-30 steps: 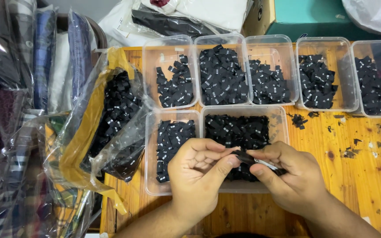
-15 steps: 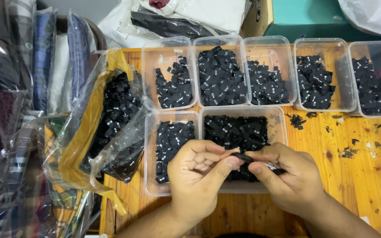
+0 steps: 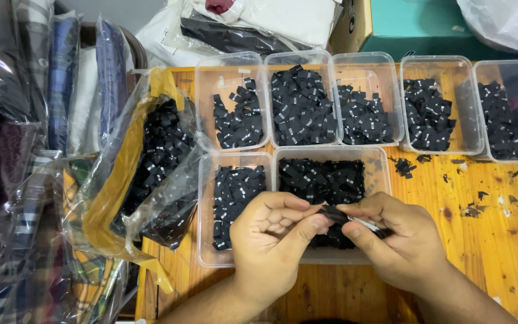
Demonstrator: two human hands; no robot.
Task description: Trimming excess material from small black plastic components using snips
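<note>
My left hand (image 3: 271, 240) and right hand (image 3: 400, 243) pinch one small black fabric label (image 3: 334, 213) between closed fingertips, above the clear plastic container (image 3: 382, 165) of labels on the wooden tabletop (image 3: 487, 240).

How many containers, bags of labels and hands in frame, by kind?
Clear plastic tubs: 7
Clear bag of black labels: 1
Hands, left hand and right hand, both with a grip on one small black label: 2
Total: 10
</note>
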